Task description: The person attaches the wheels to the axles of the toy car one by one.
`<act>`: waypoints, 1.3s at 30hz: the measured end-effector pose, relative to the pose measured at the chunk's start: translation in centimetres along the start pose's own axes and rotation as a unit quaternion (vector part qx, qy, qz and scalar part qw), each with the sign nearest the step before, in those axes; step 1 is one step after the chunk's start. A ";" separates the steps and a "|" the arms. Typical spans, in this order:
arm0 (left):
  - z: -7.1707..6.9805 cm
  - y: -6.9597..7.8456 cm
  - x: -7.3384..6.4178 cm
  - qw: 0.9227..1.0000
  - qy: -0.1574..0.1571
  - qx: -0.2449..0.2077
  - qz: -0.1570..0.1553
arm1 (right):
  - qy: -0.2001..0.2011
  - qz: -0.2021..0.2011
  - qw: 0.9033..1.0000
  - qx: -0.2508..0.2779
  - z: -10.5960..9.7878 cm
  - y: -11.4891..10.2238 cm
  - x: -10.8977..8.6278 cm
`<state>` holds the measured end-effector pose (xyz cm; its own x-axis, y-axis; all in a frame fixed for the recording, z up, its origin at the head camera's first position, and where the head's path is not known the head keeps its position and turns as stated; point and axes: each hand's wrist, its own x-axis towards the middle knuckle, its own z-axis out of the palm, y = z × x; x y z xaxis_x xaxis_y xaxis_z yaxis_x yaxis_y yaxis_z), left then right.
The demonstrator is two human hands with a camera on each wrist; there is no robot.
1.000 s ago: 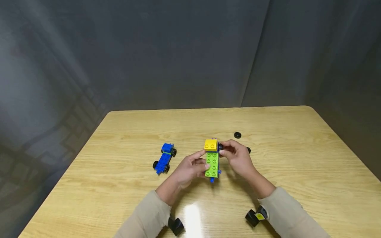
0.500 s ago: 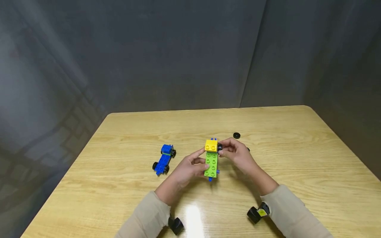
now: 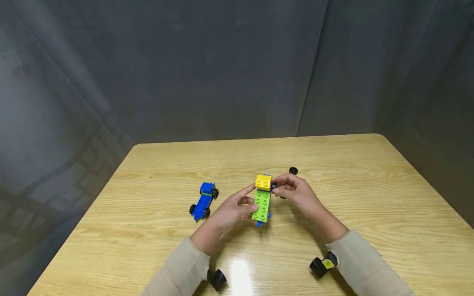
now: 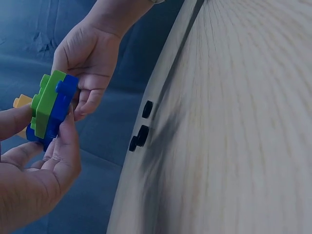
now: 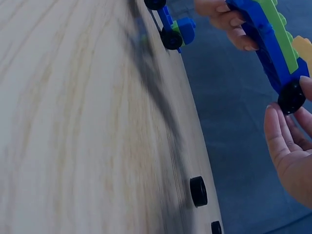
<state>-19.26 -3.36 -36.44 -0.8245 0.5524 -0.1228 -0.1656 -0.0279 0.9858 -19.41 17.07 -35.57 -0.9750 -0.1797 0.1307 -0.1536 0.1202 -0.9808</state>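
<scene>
My left hand (image 3: 231, 211) grips a toy car (image 3: 262, 205) above the table, thumb on its green studded top. The car has a blue base and a yellow brick at its far end. From the other side, my right hand (image 3: 301, 194) pinches a black wheel (image 5: 292, 97) against the blue base near the yellow brick. In the right wrist view the wheel sits at the base's side; whether it is fully seated I cannot tell. No wheel shows at the car's near end, where a blue axle stub sticks out.
A blue toy car (image 3: 203, 201) with black wheels stands on the wooden table (image 3: 148, 230) to the left. Loose black wheels lie beyond my right hand, one (image 3: 293, 170) in full view and another (image 5: 198, 191) clearest in the right wrist view. Dark curtains hang behind.
The held car has tilted slightly, its near end swinging a little left. My right hand stays at the wheel. The head view has shifted slightly.
</scene>
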 end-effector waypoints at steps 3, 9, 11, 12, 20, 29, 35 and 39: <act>-0.1 0.1 0.1 1.000 -0.001 0.000 -0.002 | 0.004 0.001 1.000 -0.017 -0.2 0.1 0.1; -0.3 0.2 0.2 1.000 0.003 -0.011 0.000 | 0.024 0.003 0.996 -0.082 -1.1 0.8 0.4; -0.4 0.1 0.2 1.000 0.007 -0.016 -0.001 | 0.028 -0.001 0.994 -0.106 -1.5 1.0 0.3; -0.5 0.0 0.2 1.000 0.009 -0.019 0.000 | 0.029 -0.001 0.993 -0.113 -1.7 1.1 0.2; -0.9 -0.4 0.4 0.999 0.021 -0.039 0.005 | 0.025 0.009 0.984 -0.178 -2.3 2.0 0.4; -0.8 -0.5 0.2 0.999 0.014 -0.048 0.000 | 0.009 0.047 0.964 -0.263 -2.7 2.6 0.5; -0.8 -0.5 0.3 0.999 0.014 -0.053 0.002 | -0.010 0.048 0.954 -0.296 -2.6 3.0 0.8; -0.8 -0.4 0.3 0.998 0.014 -0.056 0.002 | -0.020 0.060 0.948 -0.311 -2.4 3.1 1.1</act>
<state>-19.85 -3.81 -36.99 -0.8403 0.5279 -0.1230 -0.2195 -0.1239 0.9677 -21.30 19.63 -38.17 -0.9865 -0.1638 0.0066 -0.1198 0.6930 -0.7109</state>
